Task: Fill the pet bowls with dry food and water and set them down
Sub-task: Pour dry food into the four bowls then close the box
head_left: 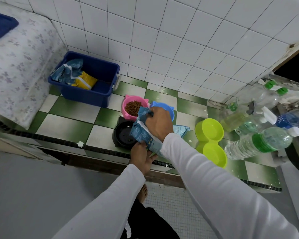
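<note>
- Head view: a blue food bag [141, 133] is held over the tiled tabletop [71, 116], between the black bowl [123, 134] and the blue bowl [169, 107].
- The right hand [160, 125] grips the bag's crumpled top, fingers curled round it; the left hand [141, 156] holds the bag's lower end from beneath, fingers wrapped under it.
- The pink bowl [133, 107] already holds kibble. The black bowl looks empty but for a crumb or two, so by my reading it is next to be filled. The blue bowl is mostly hidden by the right hand; its contents cannot be told.
- The green double bowl [211, 140] sits to the right, with no food showing in it, near a lying water bottle [259, 144].
- A blue bin [86, 94] at the back holds more bags.
- Handling, as a judgement: the bag is soft, crinkly film that sags and shifts as kibble slides, so hold it at the top and support the base. The bowls look like light, stiff plastic; grip them at the rim, and they may skid on the tile.
</note>
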Demonstrator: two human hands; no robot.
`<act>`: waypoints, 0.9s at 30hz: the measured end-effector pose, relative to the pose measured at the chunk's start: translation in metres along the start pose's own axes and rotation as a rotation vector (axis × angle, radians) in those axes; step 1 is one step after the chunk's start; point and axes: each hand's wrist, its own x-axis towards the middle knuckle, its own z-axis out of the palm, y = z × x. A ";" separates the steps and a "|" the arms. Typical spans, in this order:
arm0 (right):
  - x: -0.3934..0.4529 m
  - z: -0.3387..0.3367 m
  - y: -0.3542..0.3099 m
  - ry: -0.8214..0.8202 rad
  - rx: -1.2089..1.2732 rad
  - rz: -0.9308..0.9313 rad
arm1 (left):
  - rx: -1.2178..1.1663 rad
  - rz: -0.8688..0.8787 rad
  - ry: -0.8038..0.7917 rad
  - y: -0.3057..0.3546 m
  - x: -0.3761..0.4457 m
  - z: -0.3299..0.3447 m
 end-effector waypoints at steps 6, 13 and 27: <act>0.001 0.002 0.000 -0.004 -0.008 -0.006 | -0.023 -0.026 0.008 0.000 0.000 -0.001; 0.002 0.003 -0.001 -0.011 -0.012 -0.002 | -0.026 -0.029 0.005 0.000 0.000 -0.002; 0.006 0.006 0.002 -0.005 0.000 0.010 | -0.013 -0.039 0.005 0.001 -0.003 -0.003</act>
